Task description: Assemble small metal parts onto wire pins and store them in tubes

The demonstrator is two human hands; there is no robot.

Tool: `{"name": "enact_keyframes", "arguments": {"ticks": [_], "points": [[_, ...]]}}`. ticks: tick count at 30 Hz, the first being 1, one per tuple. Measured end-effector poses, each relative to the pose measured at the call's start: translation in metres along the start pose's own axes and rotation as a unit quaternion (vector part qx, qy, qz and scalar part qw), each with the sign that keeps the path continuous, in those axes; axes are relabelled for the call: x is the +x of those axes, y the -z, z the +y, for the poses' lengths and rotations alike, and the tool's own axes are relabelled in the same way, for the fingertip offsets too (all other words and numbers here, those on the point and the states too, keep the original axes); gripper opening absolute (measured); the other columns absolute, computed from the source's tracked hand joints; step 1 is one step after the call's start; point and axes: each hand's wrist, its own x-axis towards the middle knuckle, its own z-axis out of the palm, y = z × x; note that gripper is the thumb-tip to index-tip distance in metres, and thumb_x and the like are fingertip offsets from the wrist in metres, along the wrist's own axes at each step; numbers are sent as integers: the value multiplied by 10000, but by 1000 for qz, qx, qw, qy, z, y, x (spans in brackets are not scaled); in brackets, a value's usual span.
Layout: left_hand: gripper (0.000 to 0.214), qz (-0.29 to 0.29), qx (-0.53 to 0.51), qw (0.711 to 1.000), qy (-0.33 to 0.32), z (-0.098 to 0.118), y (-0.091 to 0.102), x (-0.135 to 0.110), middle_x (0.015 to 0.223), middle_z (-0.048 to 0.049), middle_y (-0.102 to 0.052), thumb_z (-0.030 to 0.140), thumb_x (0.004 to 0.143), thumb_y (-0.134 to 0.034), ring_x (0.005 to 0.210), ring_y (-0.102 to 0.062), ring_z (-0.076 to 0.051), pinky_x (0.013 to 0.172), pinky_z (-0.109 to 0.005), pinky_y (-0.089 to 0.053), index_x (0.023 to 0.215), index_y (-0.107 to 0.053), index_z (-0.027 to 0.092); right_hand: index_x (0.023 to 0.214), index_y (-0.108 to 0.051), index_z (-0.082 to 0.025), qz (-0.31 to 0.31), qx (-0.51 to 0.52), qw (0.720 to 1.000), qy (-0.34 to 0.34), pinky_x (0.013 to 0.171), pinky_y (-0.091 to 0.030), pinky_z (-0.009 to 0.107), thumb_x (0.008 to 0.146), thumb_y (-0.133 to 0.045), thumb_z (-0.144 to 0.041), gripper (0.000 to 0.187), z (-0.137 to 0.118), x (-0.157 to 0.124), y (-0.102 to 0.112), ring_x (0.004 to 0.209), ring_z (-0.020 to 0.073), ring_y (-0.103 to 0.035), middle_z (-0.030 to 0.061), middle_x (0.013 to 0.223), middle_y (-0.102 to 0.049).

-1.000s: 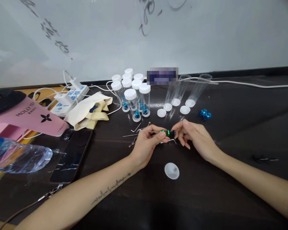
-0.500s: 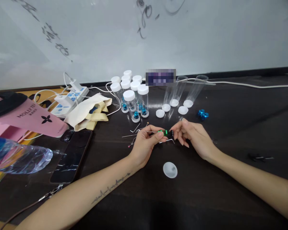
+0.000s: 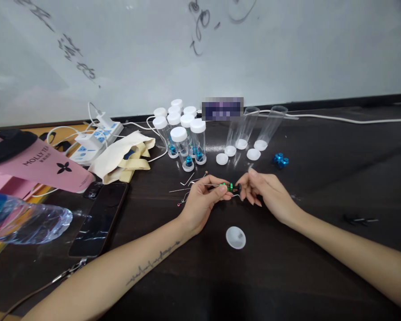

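Note:
Between the thumb and fingers of my left hand [image 3: 205, 198] is a small green-and-black cylindrical part [image 3: 230, 187], its black end pointing right. A thin metal rod runs leftward beside it; whether they are joined I cannot tell. My right hand [image 3: 265, 191] has its fingers curled right at the black end. A tiny pale glint shows at its thumb tip, too small to name. Bent hex keys [image 3: 188, 179] and thin wires with small coloured ends lie behind and under my left hand. In front of both hands sits a round white cap [image 3: 235, 237] with a small dark bit inside.
Several capped clear tubes [image 3: 198, 138] with blue parts stand at the back. Uncapped tubes [image 3: 270, 129] and loose white caps [image 3: 253, 154] are to their right, near a blue metal part [image 3: 280, 160]. At left are a phone [image 3: 100, 218], bottle [image 3: 30, 220] and pink cup [image 3: 53, 162].
My right hand has shifted very slightly left and down, with its thumb lower. The left hand keeps its grip on the green-and-black part. The whole view has drifted a little.

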Motion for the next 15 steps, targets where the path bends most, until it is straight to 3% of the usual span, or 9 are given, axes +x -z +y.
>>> {"name": "enact_keyframes", "arguments": {"ticks": [8,15], "points": [[175,5,-6,1000,-9,-2,2,1,770,1,-688,221,705,-810,677,-661,-79,715,-197,-512,820,-706,141,887,-662,-157,26,11,999,26,365,-324,190,974,-434,-526,442,-3,-2,0,449,76,-469,16,685,-580],[179,20,-11,1000,-17,-2,2,1,721,0,-685,231,711,-805,677,-652,-82,742,-207,-507,826,-702,141,975,-681,-173,33,-93,990,96,429,-396,223,1000,-418,-464,393,-6,-6,1,493,99,-488,9,676,-543]]}}
